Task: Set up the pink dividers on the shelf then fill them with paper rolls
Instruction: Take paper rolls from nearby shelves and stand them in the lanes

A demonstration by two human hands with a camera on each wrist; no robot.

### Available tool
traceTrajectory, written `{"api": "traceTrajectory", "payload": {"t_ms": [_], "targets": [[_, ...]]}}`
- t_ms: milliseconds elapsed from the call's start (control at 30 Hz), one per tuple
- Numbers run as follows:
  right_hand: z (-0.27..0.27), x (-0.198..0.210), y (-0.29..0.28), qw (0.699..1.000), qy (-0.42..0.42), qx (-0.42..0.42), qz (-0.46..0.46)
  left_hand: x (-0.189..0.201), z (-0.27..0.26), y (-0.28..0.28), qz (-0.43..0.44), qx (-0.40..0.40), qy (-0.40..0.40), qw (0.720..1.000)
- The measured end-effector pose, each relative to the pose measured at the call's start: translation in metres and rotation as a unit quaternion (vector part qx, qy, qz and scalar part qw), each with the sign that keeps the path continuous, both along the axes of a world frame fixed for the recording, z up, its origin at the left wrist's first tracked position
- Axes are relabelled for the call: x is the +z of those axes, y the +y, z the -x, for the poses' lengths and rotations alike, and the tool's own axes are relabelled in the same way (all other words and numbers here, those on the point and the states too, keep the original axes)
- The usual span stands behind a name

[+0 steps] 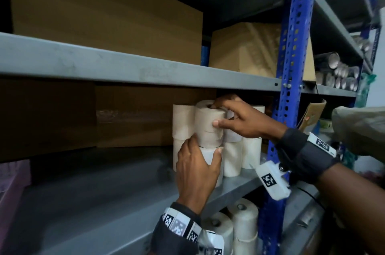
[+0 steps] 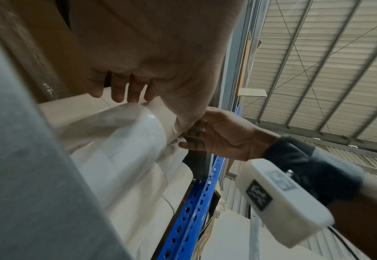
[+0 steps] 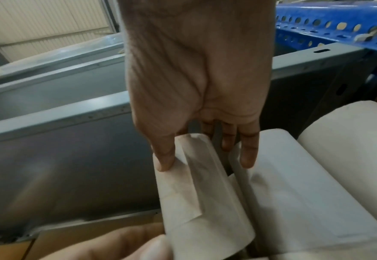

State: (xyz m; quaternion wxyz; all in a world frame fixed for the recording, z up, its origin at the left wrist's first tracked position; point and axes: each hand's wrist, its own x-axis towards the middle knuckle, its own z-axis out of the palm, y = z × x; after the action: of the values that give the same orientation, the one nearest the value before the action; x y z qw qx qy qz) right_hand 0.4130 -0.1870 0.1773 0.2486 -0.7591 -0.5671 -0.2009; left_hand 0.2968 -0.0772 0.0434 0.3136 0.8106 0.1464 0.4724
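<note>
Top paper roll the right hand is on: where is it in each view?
Head: centre, top paper roll under the right hand.
Left wrist: centre, beige band behind the glossy roll.
Right wrist: lower centre, thumb on it.
Shared landmark: blue perforated upright.

Hands: two, left hand (image 1: 198, 171) and right hand (image 1: 245, 121).
Paper rolls on middle shelf (image 1: 210, 127): at least seven visible, stacked two high; exact count unclear.
Rolls on lower shelf (image 1: 243, 225): about three visible.
Cardboard boxes above (image 1: 104, 15): two.

Warehouse: metal racking (image 1: 291, 46), cartons (image 1: 104, 15)
</note>
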Motion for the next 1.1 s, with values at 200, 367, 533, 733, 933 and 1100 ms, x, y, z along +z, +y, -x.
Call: {"api": "traceTrajectory", "payload": {"t_ms": [200, 367, 533, 733, 933, 1100], "targets": [[0.030, -0.005, -0.027, 0.993, 0.046, 0.066, -0.086, 0.006, 0.016, -0.005, -0.019, 0.004, -0.014, 1.000], [0.071, 0.003, -0.059, 0.992, 0.061, 0.083, -0.077, 0.006, 0.050, -0.018, -0.017, -0.053, -0.050, 0.997], [0.124, 0.001, -0.091, 0.989, 0.080, 0.109, -0.065, 0.004, 0.101, -0.042, 0.042, -0.157, -0.081, 0.983], [0.181, -0.013, -0.120, 0.977, 0.133, 0.159, -0.058, -0.010, 0.169, -0.089, 0.080, -0.160, -0.108, 0.978], [0.237, -0.038, -0.149, 0.964, 0.164, 0.207, -0.035, -0.040, 0.248, -0.141, 0.104, -0.108, -0.131, 0.980], [0.283, -0.044, -0.158, 0.957, 0.174, 0.232, 0.021, -0.056, 0.313, -0.166, 0.125, -0.073, -0.123, 0.982]]}}
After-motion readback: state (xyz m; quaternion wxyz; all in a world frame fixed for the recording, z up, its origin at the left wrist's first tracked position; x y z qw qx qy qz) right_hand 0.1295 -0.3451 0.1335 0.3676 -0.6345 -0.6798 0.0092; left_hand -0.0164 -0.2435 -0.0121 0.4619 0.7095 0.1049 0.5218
